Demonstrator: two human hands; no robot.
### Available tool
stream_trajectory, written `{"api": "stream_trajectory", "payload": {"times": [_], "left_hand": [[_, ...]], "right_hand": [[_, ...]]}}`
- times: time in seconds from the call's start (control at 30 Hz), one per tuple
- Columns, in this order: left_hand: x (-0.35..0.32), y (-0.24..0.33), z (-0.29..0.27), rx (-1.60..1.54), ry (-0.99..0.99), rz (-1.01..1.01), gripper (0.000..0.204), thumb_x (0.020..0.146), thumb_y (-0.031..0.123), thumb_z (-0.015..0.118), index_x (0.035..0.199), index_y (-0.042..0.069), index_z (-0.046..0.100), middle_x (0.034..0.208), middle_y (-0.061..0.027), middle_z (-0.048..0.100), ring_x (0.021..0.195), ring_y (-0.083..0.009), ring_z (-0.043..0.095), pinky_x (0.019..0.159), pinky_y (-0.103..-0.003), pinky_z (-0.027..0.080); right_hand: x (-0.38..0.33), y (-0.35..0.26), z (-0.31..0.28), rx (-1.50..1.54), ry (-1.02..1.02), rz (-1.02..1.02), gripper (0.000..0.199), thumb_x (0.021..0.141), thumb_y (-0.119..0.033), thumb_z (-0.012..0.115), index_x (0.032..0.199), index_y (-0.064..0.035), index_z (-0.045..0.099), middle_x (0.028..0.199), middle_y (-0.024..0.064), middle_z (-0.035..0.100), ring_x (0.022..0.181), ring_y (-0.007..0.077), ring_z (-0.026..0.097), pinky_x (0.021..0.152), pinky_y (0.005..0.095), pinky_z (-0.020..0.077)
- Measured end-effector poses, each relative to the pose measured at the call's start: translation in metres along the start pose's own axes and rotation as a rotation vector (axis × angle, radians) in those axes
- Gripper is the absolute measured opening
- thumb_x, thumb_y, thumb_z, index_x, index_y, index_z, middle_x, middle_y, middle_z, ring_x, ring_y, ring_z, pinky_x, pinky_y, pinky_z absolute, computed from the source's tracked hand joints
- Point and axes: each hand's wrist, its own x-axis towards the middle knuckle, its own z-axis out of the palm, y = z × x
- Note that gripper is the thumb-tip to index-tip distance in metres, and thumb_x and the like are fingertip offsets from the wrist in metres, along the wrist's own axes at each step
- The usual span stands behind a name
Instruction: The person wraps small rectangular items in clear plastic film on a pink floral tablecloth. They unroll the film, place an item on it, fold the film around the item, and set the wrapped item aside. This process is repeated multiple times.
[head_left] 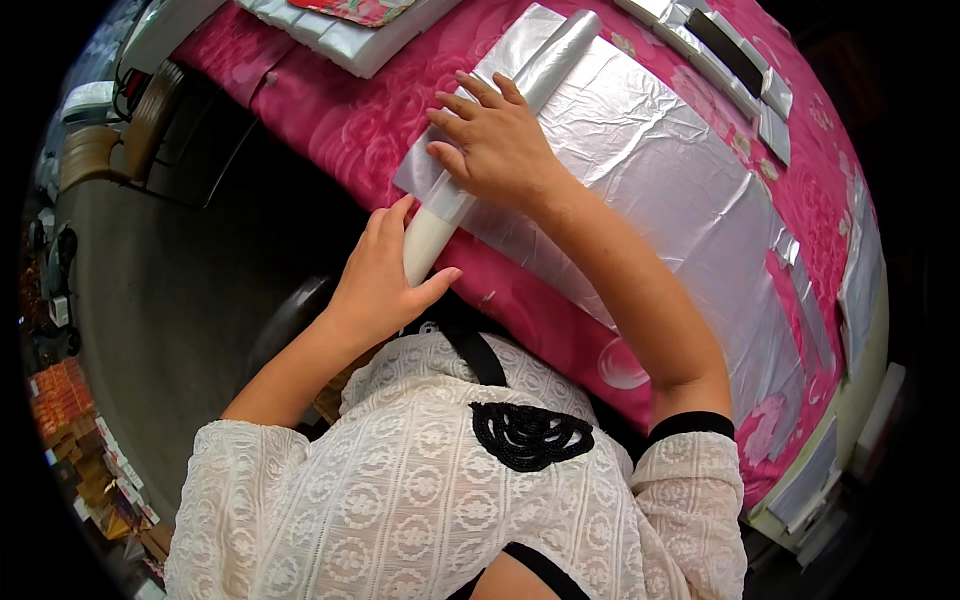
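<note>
A roll of silver foil [556, 62] lies slantwise across the table, with a wide crinkled foil sheet [640, 130] spread to its right. From the near end of the roll sticks out a smooth white tube [428, 240]. My left hand [372, 275] cups this near end, fingers along its left side and thumb past its tip. Further up, my right hand [500, 140] rests palm down on the roll, its fingers spread out. Part of the roll is hidden beneath that palm.
The table has a pink floral cloth [345, 125]. White boxes [350, 40] stand at the far left. At the far right lie more white packs with a black strip [725, 50]. A brown chair [150, 125] stands left of the table. Stacked goods [75, 410] line the left rim.
</note>
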Motion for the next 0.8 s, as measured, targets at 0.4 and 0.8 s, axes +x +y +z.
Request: {"api": "stream_trajectory", "payload": {"times": [0.4, 0.8], "left_hand": [[-0.003, -0.008, 0.002, -1.702, -0.806, -0.248, 0.084, 0.07, 0.034, 0.072, 0.13, -0.01, 0.034, 0.105, -0.0169, 0.058, 0.08, -0.0198, 0.062, 0.067, -0.03, 0.054], [0.006, 0.04, 0.02, -1.322, -0.852, -0.365, 0.055, 0.071, 0.03, 0.076, 0.11, 0.0, 0.052, 0.081, -0.0032, 0.056, 0.068, -0.0099, 0.056, 0.062, -0.027, 0.05]], "right_hand": [[-0.008, -0.029, -0.046, 2.084, 0.571, 0.597, 0.061, 0.078, -0.026, 0.069, 0.122, 0.0017, 0.037, 0.102, 0.0141, 0.053, 0.093, 0.0194, 0.058, 0.08, 0.0329, 0.0518], [-0.059, -0.02, -0.07, 1.867, 0.669, 0.635, 0.054, 0.08, -0.023, 0.066, 0.119, 0.0007, 0.037, 0.092, 0.01, 0.056, 0.083, 0.0169, 0.059, 0.073, 0.0316, 0.052]]}}
